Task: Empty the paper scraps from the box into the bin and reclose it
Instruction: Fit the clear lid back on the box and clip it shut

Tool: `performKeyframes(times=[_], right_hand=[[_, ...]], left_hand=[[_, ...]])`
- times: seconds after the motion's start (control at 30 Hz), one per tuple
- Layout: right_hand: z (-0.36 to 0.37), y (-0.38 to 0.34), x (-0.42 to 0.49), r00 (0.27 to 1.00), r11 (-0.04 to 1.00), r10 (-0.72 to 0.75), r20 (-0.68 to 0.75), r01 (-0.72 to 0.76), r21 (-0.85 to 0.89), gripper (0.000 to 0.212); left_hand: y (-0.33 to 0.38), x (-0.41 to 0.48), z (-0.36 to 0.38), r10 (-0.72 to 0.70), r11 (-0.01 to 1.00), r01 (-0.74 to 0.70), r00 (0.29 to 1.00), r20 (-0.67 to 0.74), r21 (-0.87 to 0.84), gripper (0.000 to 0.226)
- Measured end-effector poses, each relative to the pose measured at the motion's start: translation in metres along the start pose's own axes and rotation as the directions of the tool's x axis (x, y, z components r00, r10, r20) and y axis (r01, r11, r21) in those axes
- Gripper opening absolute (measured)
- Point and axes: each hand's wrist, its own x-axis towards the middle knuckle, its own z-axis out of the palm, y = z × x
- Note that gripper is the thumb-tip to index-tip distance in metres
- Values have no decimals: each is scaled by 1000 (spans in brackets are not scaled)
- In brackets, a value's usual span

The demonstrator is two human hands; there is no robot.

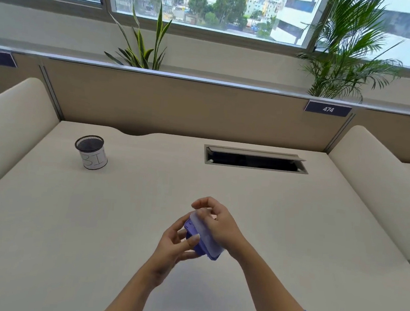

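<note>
I hold the purple box (203, 238) in both hands, left hand (174, 246) and right hand (218, 224) in closed grip, lid on. The bin (92, 152) stands at ten o'clock; next, I think, comes opening.

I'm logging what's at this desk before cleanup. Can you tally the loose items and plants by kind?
Purple box with pale lid, held in both hands above the desk: 1
Black mesh bin with a white label: 1
Potted plants behind the partition: 2
Total: 4
</note>
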Motion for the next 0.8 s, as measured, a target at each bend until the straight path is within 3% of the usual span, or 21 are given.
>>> performKeyframes(times=[0.27, 0.43, 0.53, 0.67, 0.8], right_hand=[[3, -4, -6, 952, 971, -213, -221, 181, -153, 23], [0, -2, -10, 960, 954, -251, -121, 224, -200, 35], [-6, -4, -11, 972, 963, -224, -66, 211, -169, 52], [-11, -10, -10, 966, 964, -239, -101, 224, -141, 62], [-14, -17, -9, 959, 971, -241, -147, 237, -41, 60]], left_hand=[[5, 3, -1, 57, 997, -59, 998, -42, -46, 65], [14, 8, -5, 58, 997, -62, 995, -85, -51, 79], [24, 11, -8, 75, 996, -78, 995, -66, -38, 72], [34, 15, -10, 105, 994, -105, 994, -24, -5, 67], [39, 17, -9, 117, 993, -118, 993, -20, -10, 68]])
